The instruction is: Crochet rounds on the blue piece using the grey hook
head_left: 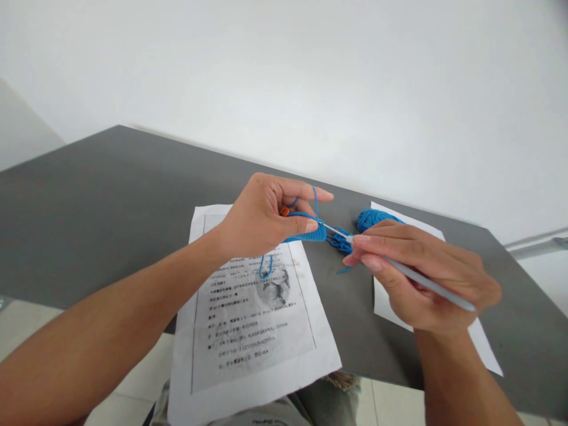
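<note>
My left hand (pixel 266 216) pinches a small blue crocheted piece (pixel 310 234) between thumb and fingers. A strand of blue yarn (pixel 316 204) runs over its outstretched index finger, and a bit of orange (pixel 284 211) shows beside the curled fingers. In my right hand (pixel 426 272) is a crochet hook (pixel 426 284) with a grey handle, held like a pen. The hook's thin metal tip meets the top edge of the blue piece near my left thumb. Below my left hand dangles a blue yarn loop (pixel 265 269).
A printed sheet (pixel 248 355) with text and a picture overhangs the table's front edge. Behind my right hand, a ball of blue yarn (pixel 375 218) and a loose yarn tangle (pixel 341 241) lie near a blank white sheet (pixel 483 346). The grey table (pixel 110 207) meets a white wall.
</note>
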### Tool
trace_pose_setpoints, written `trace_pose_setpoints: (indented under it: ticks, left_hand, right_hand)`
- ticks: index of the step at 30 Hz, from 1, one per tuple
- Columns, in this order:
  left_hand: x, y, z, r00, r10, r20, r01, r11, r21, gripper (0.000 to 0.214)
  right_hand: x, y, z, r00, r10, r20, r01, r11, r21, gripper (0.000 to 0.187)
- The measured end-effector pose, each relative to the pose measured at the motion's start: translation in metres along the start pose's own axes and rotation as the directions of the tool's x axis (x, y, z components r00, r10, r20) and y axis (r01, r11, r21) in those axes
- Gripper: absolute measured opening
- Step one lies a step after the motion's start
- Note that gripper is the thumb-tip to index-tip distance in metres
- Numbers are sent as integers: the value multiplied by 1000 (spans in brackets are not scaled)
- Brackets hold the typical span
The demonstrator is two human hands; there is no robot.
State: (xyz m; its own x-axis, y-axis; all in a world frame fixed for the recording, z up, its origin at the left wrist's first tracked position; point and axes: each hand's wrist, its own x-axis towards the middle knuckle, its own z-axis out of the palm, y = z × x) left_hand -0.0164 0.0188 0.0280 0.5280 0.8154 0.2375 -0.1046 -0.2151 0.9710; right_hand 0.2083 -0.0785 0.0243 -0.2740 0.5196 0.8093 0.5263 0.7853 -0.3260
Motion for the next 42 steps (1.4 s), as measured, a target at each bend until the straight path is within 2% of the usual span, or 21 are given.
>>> trace_pose_setpoints:
  ticks: [3, 5, 6, 8, 10, 11, 12, 13, 16, 18, 21, 27, 30, 32, 34, 36, 38, 42]
  left_hand:
    - [0, 0, -1, 1000, 7, 17, -7, 1000, -4, 38]
    - [-1, -1, 0, 1000, 7, 1, -7, 1000, -2, 35]
    - [-2, -1, 1, 1000, 6, -13, -6, 1000, -1, 34]
    - [-3, -1, 4, 999, 6, -43, -6, 1000, -8, 35]
    - [-4, 0, 9, 998, 7, -67, -9, 999, -30, 37]
    - [-5, 0, 11, 997, 9, -80, -13, 999, -45, 37]
    - [-6, -1, 13, 996, 11, -91, -16, 998, -57, 38]
    - [-6, -1, 15, 995, 14, -100, -21, 997, -68, 38]
    - [-8, -4, 20, 991, 15, -132, -31, 993, -118, 41]
    - [-9, -6, 23, 989, -2, -149, -22, 987, -157, 47]
    - [-12, -7, 27, 985, -44, -167, 10, 979, -202, 53]
    - [-16, -3, 33, 974, -110, -199, 63, 972, -228, 52]
    - [-15, -4, 35, 973, -81, -217, 38, 980, -197, 50]
    - [-14, -6, 36, 971, -41, -235, 5, 988, -152, 47]
    - [-13, -8, 37, 970, -10, -245, -18, 994, -110, 46]
    - [-13, -8, 37, 969, 10, -246, -31, 996, -84, 45]
    - [-14, -7, 37, 969, 16, -246, -38, 996, -82, 40]
    - [-15, -5, 37, 971, -42, -237, 1, 986, -170, 39]
  right_hand:
    - [-1, 1, 1, 992, 115, -46, -109, 987, 118, 34]
    - [-1, 4, 4, 963, 256, -80, -226, 935, 274, 24]
    - [-1, 5, 7, 932, 352, -84, -296, 875, 383, 18]
    - [-1, 10, 14, 832, 554, -15, -436, 671, 600, 11]
    - [0, 14, 24, 751, 656, 76, -491, 478, 728, 13]
    - [0, 15, 29, 732, 674, 104, -499, 426, 755, 13]
    - [1, 16, 34, 736, 671, 85, -481, 431, 763, 13]
    - [1, 15, 39, 762, 647, 29, -445, 490, 749, 14]
    - [2, 9, 50, 862, 478, -169, -311, 761, 569, 10]
    - [2, 4, 54, 886, 404, -229, -271, 851, 450, 9]
    - [0, 0, 55, 863, 431, -263, -298, 855, 424, 8]
    - [-1, -2, 61, 783, 553, -283, -350, 769, 535, 12]
    - [-1, -1, 65, 764, 565, -311, -350, 768, 536, 14]
    - [-2, 2, 65, 810, 466, -355, -324, 861, 391, 11]
    - [-4, 5, 62, 886, 276, -373, -249, 961, 120, 11]
    - [-6, 7, 59, 926, 131, -354, -175, 980, -94, 17]
    - [-7, 6, 57, 927, 118, -356, -174, 976, -130, 19]
    - [-7, 4, 60, 911, 207, -357, -217, 976, 14, 16]
